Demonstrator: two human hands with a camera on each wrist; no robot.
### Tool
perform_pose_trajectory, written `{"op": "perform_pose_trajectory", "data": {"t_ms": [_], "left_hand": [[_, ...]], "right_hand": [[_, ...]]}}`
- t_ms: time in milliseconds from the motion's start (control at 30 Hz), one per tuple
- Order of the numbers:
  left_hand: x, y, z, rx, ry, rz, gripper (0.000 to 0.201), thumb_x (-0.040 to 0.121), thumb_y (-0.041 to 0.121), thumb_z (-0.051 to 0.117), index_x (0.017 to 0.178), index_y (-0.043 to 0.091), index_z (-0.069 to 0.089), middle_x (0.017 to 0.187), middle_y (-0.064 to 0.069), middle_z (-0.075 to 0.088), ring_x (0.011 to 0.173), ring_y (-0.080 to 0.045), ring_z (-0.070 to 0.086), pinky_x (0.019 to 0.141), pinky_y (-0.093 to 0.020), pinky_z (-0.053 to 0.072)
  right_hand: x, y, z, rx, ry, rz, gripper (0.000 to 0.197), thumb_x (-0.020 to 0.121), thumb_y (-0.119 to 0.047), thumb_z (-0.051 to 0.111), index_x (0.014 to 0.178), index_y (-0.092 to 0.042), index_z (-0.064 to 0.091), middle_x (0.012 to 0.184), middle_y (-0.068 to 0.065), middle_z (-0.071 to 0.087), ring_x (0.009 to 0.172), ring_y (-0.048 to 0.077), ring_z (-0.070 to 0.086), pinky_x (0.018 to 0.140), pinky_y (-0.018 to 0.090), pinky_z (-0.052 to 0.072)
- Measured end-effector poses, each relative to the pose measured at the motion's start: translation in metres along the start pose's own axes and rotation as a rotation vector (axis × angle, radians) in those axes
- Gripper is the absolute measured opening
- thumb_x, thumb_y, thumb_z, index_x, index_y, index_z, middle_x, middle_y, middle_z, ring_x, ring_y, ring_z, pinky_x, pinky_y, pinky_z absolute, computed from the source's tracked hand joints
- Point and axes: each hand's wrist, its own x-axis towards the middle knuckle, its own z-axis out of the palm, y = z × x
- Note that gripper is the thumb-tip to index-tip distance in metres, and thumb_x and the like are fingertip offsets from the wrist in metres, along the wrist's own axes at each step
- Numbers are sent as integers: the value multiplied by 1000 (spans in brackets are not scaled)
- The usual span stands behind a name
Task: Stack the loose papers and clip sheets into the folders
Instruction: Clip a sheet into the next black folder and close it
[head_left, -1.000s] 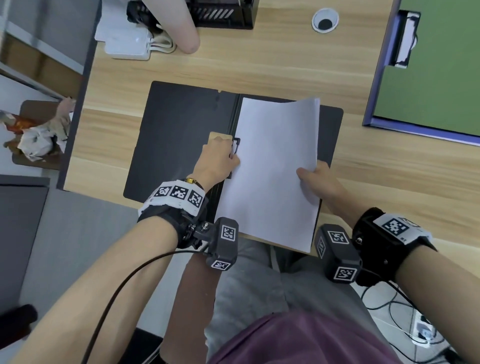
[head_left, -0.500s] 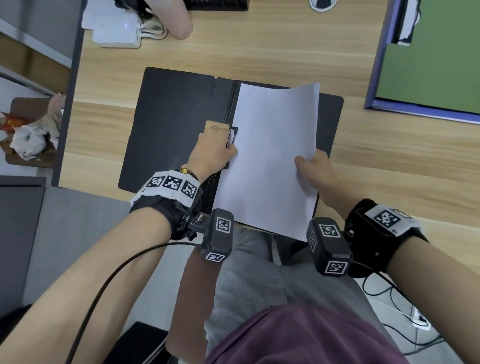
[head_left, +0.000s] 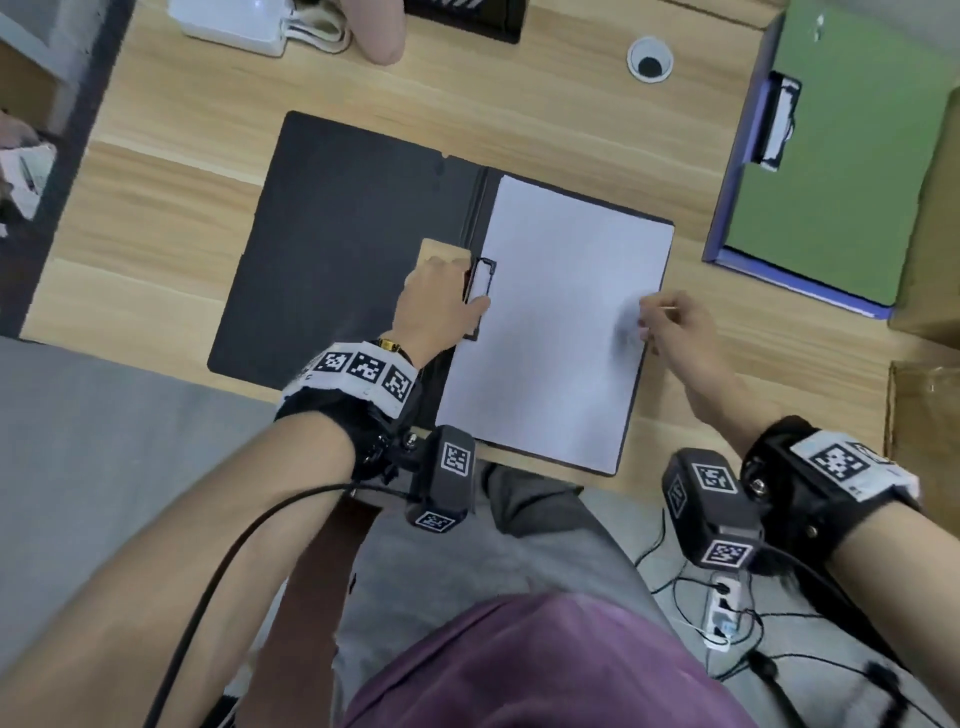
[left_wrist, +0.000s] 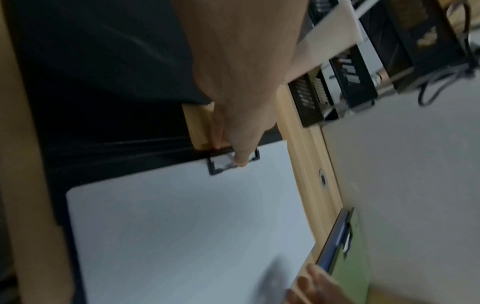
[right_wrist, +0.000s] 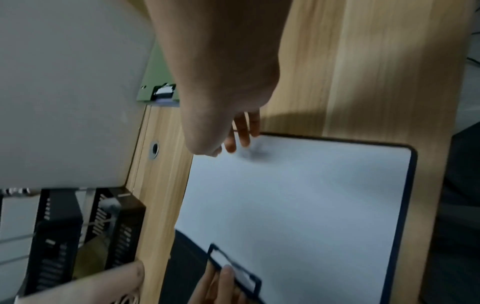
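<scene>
Two hands are on the job; your left hand (head_left: 441, 306) covers most of the black clip (head_left: 480, 283), fingers curled round it at the spine of the open black folder (head_left: 343, 249) on the counter (head_left: 545, 114); white sheet (head_left: 561, 317) lies flat on the folder's rt half; your right hand (head_left: 675, 332) is motion-blurred at the sheet's rt edge, fingers loosely curled, contact unclear; green folder (head_left: 841, 156) far rt, partly cut off.
</scene>
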Motion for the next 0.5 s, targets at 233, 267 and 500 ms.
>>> {"op": "perform_pose_trajectory", "data": {"t_ms": [233,267,500], "left_hand": [[-9,-66,-64,-218,12,-64,35,93,13,49,126,16,61,121,-8,62,111,-27,57,94,-39,49],[-10,-81,-72,-185,75,-93,39,92,12,52,130,16,59,126,-11,58,116,-29,53,97,-39,47],[-22,-172,-95,-172,133,-424,60,86,19,59,143,18,41,142,-13,38,132,-33,34,112,-44,31]], "right_hand": [[-11,-57,77,-104,-354,94,26,96,-23,55,122,-19,54,110,1,59,100,18,57,83,30,46],[-10,-61,86,-97,-361,112,31,96,-23,55,127,-20,52,113,2,58,103,19,56,84,31,44],[-14,-85,131,-102,-358,150,43,99,-10,40,142,-13,40,133,8,52,125,22,49,106,40,41]]}}
